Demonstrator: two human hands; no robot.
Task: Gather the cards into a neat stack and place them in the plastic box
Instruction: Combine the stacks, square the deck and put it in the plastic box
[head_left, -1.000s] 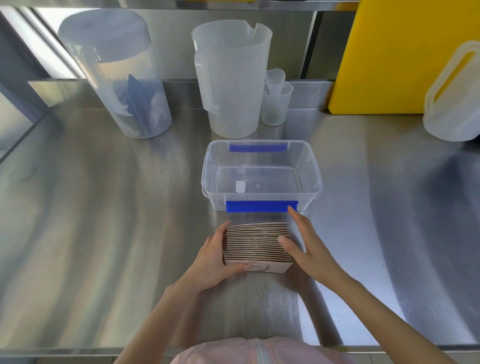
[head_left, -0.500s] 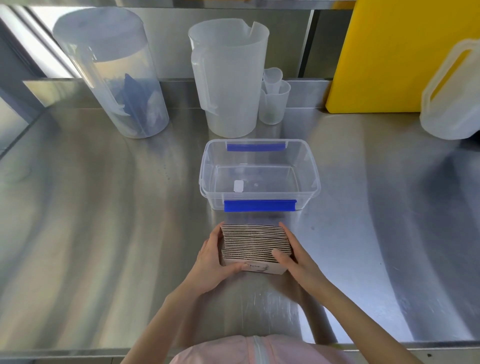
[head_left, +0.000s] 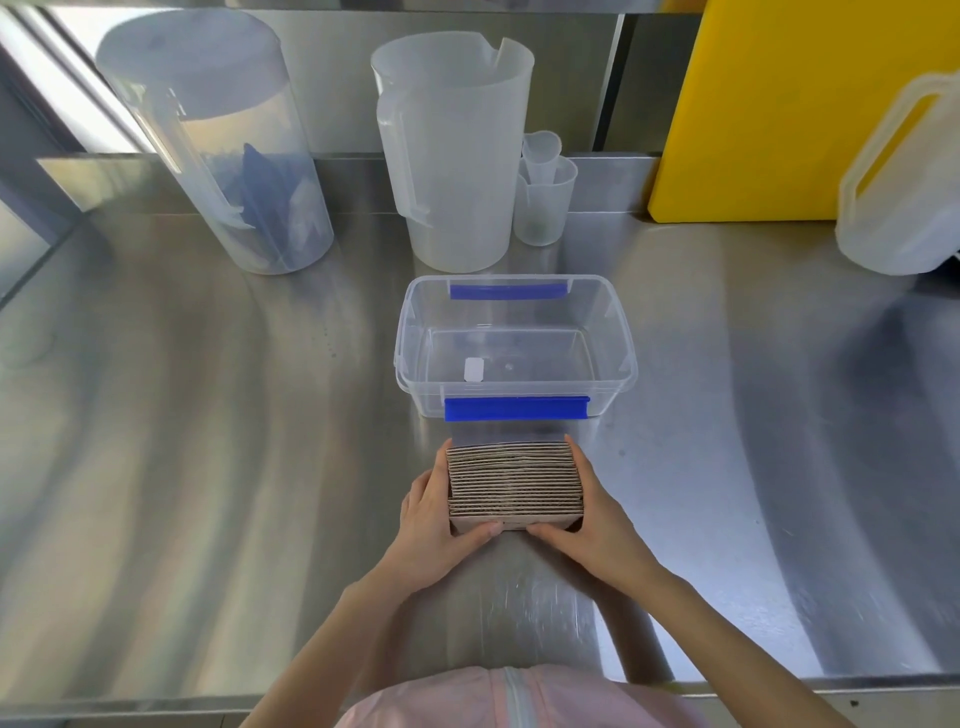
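Two hands: both clasp one stack of cards (head_left: 514, 480), one hand on each short side.
Left hand (head_left: 434, 525): fingers laid flat along the stack's left side, thumb curled across the near face; it grips the cards.
Right hand (head_left: 597, 525): fingers flat along the right side, fingertips reaching the far corner, thumb on the near face, its tip close to the left thumb; it also grips the cards.
Cards: brown corrugated edges face up, squared into a neat block; a pale front card faces the person. Whether the block rests on the surface or is just lifted off it cannot be told.
Stack position: on the near side of the plastic box (head_left: 514, 348), just short of its front blue clip (head_left: 517, 408), not inside it.
Plastic box: clear, lidless, rectangular; second blue clip on the far rim; a small white label shows at the bottom; no cards inside.
Work surface: brushed steel counter (head_left: 208, 441), reflective.
Behind box: translucent pitcher (head_left: 449, 156) standing upright, with small measuring cups (head_left: 545, 202) nested just to its right.
Far left: clear lidded pitcher (head_left: 218, 145) leaning, something blue visible within.
Far right: yellow board (head_left: 779, 104) propped against the back wall; white handled jug (head_left: 904, 182) partly in front of it.
Bottom edge: pink garment (head_left: 509, 696) of the person.
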